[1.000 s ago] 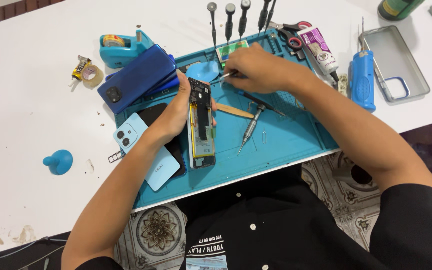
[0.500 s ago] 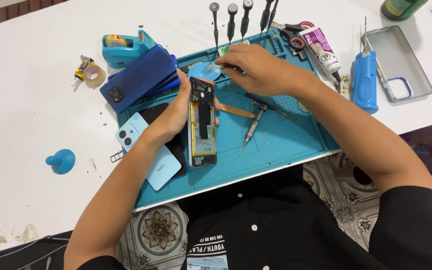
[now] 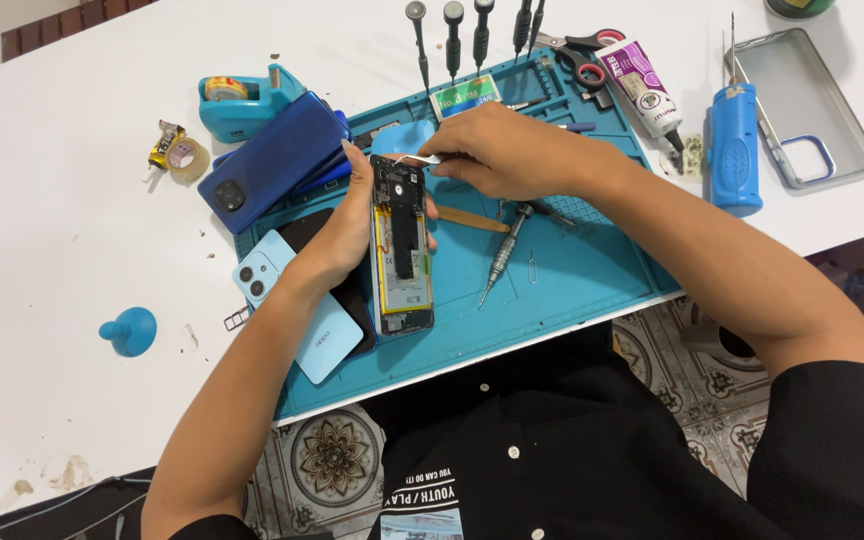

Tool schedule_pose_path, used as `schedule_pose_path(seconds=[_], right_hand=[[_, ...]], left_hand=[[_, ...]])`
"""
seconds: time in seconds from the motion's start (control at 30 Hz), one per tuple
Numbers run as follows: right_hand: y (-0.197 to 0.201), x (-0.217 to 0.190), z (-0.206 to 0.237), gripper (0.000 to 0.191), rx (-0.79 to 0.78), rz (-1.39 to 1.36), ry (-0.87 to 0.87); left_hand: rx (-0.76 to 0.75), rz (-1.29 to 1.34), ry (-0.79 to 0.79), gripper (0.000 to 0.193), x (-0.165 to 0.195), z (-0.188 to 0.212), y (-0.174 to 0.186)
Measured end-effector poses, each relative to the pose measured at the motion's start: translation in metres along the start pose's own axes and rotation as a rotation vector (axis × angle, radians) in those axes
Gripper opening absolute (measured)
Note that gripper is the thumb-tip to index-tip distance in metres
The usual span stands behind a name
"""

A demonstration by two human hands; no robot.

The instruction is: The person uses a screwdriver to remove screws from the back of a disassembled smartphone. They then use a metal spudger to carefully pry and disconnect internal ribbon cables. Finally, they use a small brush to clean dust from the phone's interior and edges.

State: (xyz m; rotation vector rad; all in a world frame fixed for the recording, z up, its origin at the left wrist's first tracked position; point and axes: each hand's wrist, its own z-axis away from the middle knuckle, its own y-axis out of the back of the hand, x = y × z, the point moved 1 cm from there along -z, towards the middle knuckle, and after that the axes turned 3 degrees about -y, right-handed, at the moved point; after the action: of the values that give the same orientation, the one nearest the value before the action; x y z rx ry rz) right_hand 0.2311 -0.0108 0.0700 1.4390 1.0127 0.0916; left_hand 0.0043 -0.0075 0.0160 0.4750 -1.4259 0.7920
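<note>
The opened smartphone (image 3: 401, 245), back cover off and its battery and boards showing, lay on the blue repair mat (image 3: 572, 270), its upper part held in the left hand (image 3: 347, 225). The left fingers (image 3: 356, 165) were curled round the phone's far left edge, with the thumb across on its right edge, so they were closed on the phone. Just beyond those fingertips, at the phone's top end, the right hand (image 3: 497, 150) pinched metal tweezers (image 3: 420, 158) between closed fingers, the tips touching the top of the phone.

Just on the near side of the right fingers lay a tan plastic pry stick (image 3: 472, 220) and a silver screwdriver (image 3: 500, 250), both on the mat. Under the left wrist sat a light blue phone back cover (image 3: 297, 320) over a dark phone. Beyond the left fingers a dark blue phone (image 3: 272, 160) leaned against a teal tape dispenser (image 3: 242, 100). Beyond the right fingers stood a row of screwdrivers (image 3: 452, 35), with scissors (image 3: 577, 55) and a glue tube (image 3: 642, 90) to their right. Well right of them, a blue electric tool (image 3: 734, 150) and a clear phone case (image 3: 802, 105) lay on the white table (image 3: 52, 230).
</note>
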Motion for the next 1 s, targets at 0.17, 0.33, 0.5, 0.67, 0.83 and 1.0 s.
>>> schedule_pose_path(seconds=[0.17,0.33,0.5,0.67,0.83,1.0], right_hand=[[-0.0019,0.001,-0.0001,0.027,0.003,0.006,0.017],[-0.0022,0.0005,0.0001,0.027,0.01,-0.022,-0.003],[-0.001,0.0005,-0.0008,0.026,0.026,-0.011,0.012],[-0.0003,0.0019,-0.0007,0.026,0.025,-0.005,0.021],[-0.0018,0.0038,0.0004,0.027,0.031,-0.027,0.047],[-0.0075,0.0058,-0.0003,0.028,0.03,-0.067,0.056]], left_hand=[[0.0,-0.028,-0.013,0.096,-0.0004,-0.0007,0.0004],[-0.005,-0.025,-0.008,0.096,-0.001,-0.0004,0.0002],[-0.01,-0.017,-0.014,0.096,-0.0005,-0.0003,0.0004],[-0.004,-0.031,-0.012,0.097,0.0006,0.0005,-0.0002],[0.002,-0.038,-0.005,0.099,0.0021,0.0,-0.0015],[0.021,-0.048,0.029,0.101,0.0031,0.0012,-0.0017]])
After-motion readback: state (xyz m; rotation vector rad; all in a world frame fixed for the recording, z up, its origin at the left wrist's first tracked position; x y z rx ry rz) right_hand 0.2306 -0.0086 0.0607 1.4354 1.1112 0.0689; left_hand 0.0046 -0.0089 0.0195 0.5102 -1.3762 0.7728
